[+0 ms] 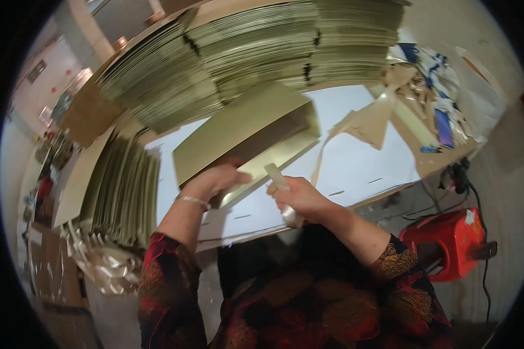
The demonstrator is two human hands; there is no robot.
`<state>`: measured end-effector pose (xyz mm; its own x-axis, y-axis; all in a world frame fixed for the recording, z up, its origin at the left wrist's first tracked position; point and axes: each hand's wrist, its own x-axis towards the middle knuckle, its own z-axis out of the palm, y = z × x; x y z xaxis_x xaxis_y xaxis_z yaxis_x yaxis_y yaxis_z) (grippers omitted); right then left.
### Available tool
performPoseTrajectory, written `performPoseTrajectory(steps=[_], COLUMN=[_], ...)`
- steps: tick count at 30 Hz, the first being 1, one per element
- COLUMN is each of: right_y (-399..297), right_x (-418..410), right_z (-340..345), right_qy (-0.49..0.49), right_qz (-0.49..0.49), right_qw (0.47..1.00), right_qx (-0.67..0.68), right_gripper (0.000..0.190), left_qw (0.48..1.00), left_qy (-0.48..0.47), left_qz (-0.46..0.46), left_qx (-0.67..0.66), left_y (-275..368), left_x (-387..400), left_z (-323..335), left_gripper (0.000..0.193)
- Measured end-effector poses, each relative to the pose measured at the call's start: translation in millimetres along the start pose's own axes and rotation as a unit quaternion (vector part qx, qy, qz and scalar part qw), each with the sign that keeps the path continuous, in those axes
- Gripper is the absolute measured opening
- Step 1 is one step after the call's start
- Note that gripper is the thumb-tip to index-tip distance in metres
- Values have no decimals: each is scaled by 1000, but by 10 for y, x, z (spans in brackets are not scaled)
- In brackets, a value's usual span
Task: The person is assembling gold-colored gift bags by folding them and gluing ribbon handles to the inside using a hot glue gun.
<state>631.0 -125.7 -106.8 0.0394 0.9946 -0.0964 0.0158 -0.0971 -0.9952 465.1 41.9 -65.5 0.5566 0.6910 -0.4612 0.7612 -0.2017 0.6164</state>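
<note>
A gold-coloured, open-sided cardboard box (pixel 244 126) lies slanted in front of me, its long opening towards me. My left hand (pixel 218 181) is at the near left end of the box, across its lower wall. Its fingers are blurred, so whether they grip the wall cannot be told. In my right hand (pixel 299 198) is a pale satin-like ribbon (pixel 276 176). One flat end sticks up between thumb and fingers, close to the box's near edge, and a loop hangs below the fist. White sheeting (pixel 353 170) lies under the box.
Tall stacks of gold card pieces (pixel 262 48) line the back. More folded pieces (pixel 122 187) stand at left, above hanging ribbons (pixel 109 261). A torn brown paper piece (pixel 369 124), a blue-purple box (pixel 443 126) and crumpled wrapping (pixel 432 70) lie right. A red plastic stool (pixel 452 244) stands below.
</note>
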Motion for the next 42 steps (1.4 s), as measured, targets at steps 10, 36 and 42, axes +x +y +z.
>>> performPoseTrajectory(steps=[10,36,42], right_y=[41,165,2], right_x=[37,116,156], right_z=[485,637,725], right_qy=[72,82,38], right_qz=[133,134,159], right_qw=[985,958,976], right_qx=[84,240,146], right_gripper=[23,25,29], left_qw=[987,992,987], left_qy=[-35,-8,63], left_qz=[-25,33,1], left_qx=[-157,-118,-151], left_y=[189,193,-252], left_x=[-194,-201,-7], left_z=[29,219,204], left_gripper=[64,44,37])
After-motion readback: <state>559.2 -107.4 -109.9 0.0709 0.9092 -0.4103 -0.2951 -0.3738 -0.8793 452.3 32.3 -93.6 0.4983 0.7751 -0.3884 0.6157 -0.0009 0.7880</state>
